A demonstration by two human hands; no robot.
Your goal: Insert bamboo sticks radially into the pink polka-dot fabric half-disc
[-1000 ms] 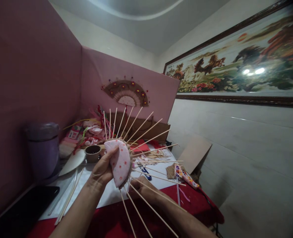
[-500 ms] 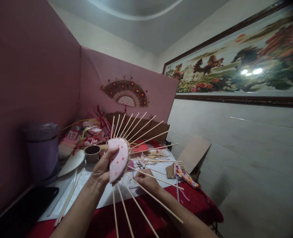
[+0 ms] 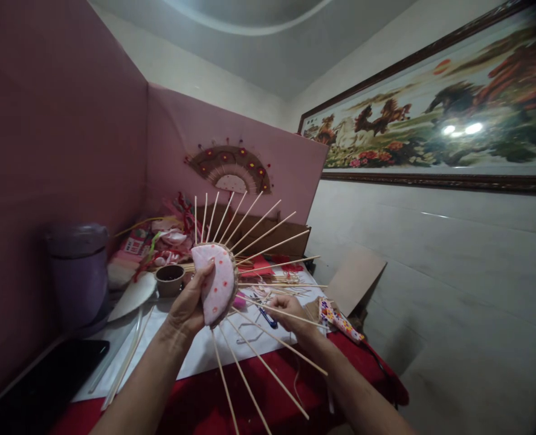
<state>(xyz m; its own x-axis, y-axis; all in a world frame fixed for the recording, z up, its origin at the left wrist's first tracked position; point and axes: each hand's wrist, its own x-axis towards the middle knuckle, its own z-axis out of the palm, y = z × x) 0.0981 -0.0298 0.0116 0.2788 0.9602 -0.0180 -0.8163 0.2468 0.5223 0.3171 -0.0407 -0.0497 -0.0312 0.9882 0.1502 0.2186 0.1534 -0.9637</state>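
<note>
My left hand [image 3: 190,305] grips a half-round fan base [image 3: 220,290] covered in pale fabric with red dots, thumb on its front face. Thin wooden sticks [image 3: 272,244] spread out from the curved edge of the base, up, right and down. To the right, my right hand [image 3: 288,314] is closed, with its fingertips pinched beside one of the lower sticks. What lies in that pinch is too small to make out. A thin pale thread [image 3: 297,383] hangs below the right hand. Blue-handled scissors [image 3: 268,317] lie on the white sheet [image 3: 199,356] just left of the right hand.
A finished brown fan [image 3: 231,169] with flowers hangs on the pink panel [image 3: 172,121]. Ribbons [image 3: 177,226], a brown cup [image 3: 170,281] and a purple container [image 3: 77,278] stand behind and left. A phone [image 3: 45,380] lies at front left, patterned fabric [image 3: 340,320] at right.
My right hand has moved right and slightly up, uncovering the scissors. The fan base has risen and shifted slightly left, still in my left hand.
</note>
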